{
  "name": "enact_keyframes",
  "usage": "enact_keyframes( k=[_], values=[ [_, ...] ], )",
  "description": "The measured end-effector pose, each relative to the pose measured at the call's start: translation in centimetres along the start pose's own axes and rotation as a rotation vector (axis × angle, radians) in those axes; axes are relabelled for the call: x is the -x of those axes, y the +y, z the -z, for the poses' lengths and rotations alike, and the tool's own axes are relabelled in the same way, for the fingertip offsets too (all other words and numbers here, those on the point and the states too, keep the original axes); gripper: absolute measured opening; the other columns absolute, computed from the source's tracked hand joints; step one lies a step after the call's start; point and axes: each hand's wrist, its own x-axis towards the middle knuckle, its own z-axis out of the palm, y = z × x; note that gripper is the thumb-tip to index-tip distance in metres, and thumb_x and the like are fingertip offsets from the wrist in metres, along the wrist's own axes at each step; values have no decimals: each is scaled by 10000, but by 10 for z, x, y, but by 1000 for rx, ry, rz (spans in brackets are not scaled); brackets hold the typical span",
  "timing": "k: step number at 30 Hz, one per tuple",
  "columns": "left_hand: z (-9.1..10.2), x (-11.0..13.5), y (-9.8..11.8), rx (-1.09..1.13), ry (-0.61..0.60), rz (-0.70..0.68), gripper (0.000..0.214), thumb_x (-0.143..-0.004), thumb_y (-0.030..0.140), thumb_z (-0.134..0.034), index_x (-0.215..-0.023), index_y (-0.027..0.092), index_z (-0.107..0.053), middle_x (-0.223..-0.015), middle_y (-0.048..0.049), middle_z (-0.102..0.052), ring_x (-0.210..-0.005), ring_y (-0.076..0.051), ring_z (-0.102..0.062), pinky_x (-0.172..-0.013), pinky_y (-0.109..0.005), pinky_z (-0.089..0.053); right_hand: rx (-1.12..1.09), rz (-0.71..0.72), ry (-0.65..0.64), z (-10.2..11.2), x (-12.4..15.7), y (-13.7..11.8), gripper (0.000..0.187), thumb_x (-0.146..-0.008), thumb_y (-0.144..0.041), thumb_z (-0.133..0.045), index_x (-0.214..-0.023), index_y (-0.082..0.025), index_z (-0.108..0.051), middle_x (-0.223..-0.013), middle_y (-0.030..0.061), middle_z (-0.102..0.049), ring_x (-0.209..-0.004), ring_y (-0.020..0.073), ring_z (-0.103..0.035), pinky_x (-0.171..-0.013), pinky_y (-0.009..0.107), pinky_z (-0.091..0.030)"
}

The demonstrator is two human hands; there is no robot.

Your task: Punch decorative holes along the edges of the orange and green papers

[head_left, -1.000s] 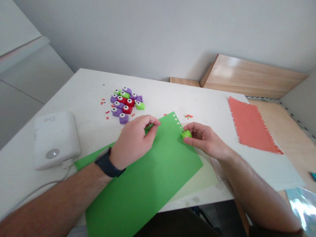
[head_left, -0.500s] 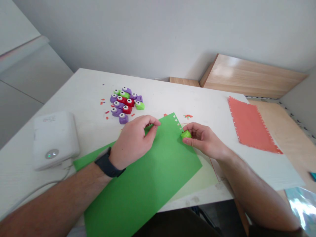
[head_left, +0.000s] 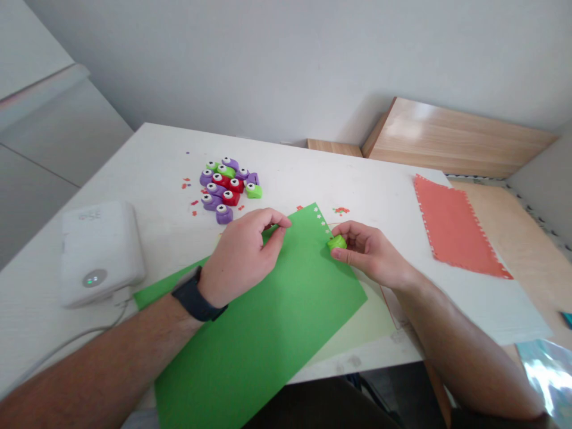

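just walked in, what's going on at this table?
A person is working with bare hands at a white table. The left hand rests on a green paper sheet, which has a row of small punched holes along one edge. The right hand holds a green craft punch at that edge. More punches in purple, red and green lie clustered nearby, and a coral sheet with a punched edge lies to the right.

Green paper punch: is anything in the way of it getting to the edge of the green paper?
Nothing visible is in the way. The green paper punch, pinched in the right hand, is already right at the edge of the green paper. The left hand is on the paper farther along, off to one side.
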Motion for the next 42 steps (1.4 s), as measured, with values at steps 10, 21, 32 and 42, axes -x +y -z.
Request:
enact_keyframes(
  k=[10, 21, 32, 42],
  values=[
    [1, -1, 1, -15, -7, 13, 152, -960, 285, -584, -1049, 253, -703, -1050, 8, -764, -851, -207, -682, -799, -362, -509, 29, 16, 14, -1, 0, 0, 362, -830, -366, -815, -1117, -213, -657, -996, 54, -701, -807, 183, -629, -725, 343, -512],
    [1, -1, 2, -17, -15, 11, 162, -967, 294, -574, -1051, 248, -704, -1058, -5, -764, -877, -212, -679, -817, -360, -508, 44, 8, 25, -2, 0, 1, 353, -832, -356, -809, -1111, -207, -651, -892, 28, -668, -760, 172, -596, -687, 322, -487],
    [1, -1, 1, -29, -28, 20, 197, -974, 319, -547, -1072, 244, -701, -1091, -30, -768, -868, -224, -678, -804, -365, -516, 71, 3, 65, -3, -3, 7, 333, -826, -360, -808, -1090, -221, -662, -842, 12, -642, -732, 167, -561, -652, 305, -459],
    [1, -1, 1, -29, -29, 23, 190, -971, 323, -556, -1062, 241, -701, -1069, -22, -766, -839, -217, -672, -805, -364, -510, 73, 24, -3, 1, -2, 4, 333, -868, -342, -770, -1152, -214, -652, -948, 35, -675, -782, 168, -585, -720, 318, -476]
  ],
)
